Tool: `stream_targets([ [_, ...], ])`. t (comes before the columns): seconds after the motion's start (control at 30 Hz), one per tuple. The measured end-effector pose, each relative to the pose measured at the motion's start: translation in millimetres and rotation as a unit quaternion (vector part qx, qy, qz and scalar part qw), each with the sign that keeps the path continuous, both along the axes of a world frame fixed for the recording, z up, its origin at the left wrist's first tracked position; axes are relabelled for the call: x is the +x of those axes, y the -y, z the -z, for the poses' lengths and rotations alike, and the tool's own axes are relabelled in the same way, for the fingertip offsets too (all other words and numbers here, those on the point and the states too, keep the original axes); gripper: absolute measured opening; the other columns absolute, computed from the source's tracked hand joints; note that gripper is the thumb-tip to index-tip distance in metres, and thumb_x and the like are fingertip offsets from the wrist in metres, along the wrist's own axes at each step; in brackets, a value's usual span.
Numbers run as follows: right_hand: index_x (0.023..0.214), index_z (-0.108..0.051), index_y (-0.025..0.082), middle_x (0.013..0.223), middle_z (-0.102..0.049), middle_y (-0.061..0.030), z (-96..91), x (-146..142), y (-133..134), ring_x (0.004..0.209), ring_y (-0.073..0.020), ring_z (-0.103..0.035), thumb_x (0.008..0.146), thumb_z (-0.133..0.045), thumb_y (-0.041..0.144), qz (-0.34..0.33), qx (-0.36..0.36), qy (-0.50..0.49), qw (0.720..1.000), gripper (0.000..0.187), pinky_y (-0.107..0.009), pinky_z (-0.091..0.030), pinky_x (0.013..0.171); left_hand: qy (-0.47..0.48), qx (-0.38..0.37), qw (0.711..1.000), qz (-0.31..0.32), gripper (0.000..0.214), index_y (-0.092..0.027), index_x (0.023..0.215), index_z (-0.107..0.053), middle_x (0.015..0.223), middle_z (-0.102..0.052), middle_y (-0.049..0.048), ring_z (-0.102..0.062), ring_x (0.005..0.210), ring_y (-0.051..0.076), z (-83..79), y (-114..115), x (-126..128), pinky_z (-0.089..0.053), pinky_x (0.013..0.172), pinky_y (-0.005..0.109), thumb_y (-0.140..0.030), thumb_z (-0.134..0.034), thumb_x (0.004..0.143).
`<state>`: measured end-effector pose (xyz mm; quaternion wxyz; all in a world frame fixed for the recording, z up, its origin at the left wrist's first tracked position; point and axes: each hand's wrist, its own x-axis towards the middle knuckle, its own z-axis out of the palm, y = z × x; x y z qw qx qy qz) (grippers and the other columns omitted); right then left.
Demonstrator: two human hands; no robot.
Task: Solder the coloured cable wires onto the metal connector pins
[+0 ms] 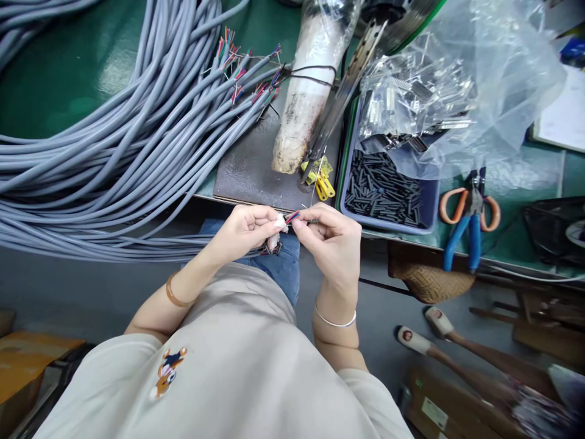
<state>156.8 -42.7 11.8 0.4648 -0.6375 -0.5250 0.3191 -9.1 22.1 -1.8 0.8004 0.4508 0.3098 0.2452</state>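
My left hand is closed in a pinch around the stripped end of a grey cable, where thin coloured wires stick out. My right hand is closed too, its fingertips pinching those same coloured wires from the right. Both hands meet just below the bench edge, above my lap. A large bundle of grey cables sweeps across the green bench on the left, and several of its ends show stripped coloured wires.
A dark metal plate holds a white wrapped cylinder and yellow clips. A blue tray holds black tubes and bagged metal parts. Blue pliers and orange scissors lie right. Brooms rest on the floor.
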Motion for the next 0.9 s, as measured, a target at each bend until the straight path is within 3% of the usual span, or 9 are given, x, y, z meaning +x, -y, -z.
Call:
stream_targets([
  [0.47,0.078,-0.075,0.018,0.071,-0.061,0.0032,2.6,1,-1,0.047,-0.0032,-0.032,0.084,-0.068,0.019,0.009,0.000,-0.038,0.999,0.009,-0.024,-0.020,0.046,0.018,-0.002,0.999,-0.032,0.042,-0.015,0.081,-0.066,0.056,-0.064,-0.0021,-0.052,0.045,0.006,0.6,6,4,-0.042,0.046,0.019,-0.049,-0.090,0.073],
  [0.7,0.084,-0.077,0.021,0.074,-0.063,0.0027,5.4,1,8,0.051,-0.0054,-0.035,0.089,-0.072,0.025,0.080,0.054,-0.012,0.995,0.008,-0.026,-0.026,0.050,0.019,0.038,0.995,-0.089,0.032,-0.013,0.091,-0.067,0.067,-0.070,-0.0010,-0.047,0.045,0.002,0.6,9,4,-0.042,0.047,0.016,-0.037,-0.085,0.080],
  [0.9,0.087,-0.076,0.020,0.078,-0.066,0.0024,3.7,-6,11,0.048,-0.0033,-0.029,0.087,-0.073,0.023,0.056,0.039,0.001,0.998,0.004,-0.026,-0.021,0.046,0.016,0.066,0.993,-0.099,0.026,-0.013,0.092,-0.065,0.068,-0.068,-0.0020,-0.050,0.048,0.002,2.1,11,4,-0.041,0.046,0.014,-0.031,-0.082,0.082],
])
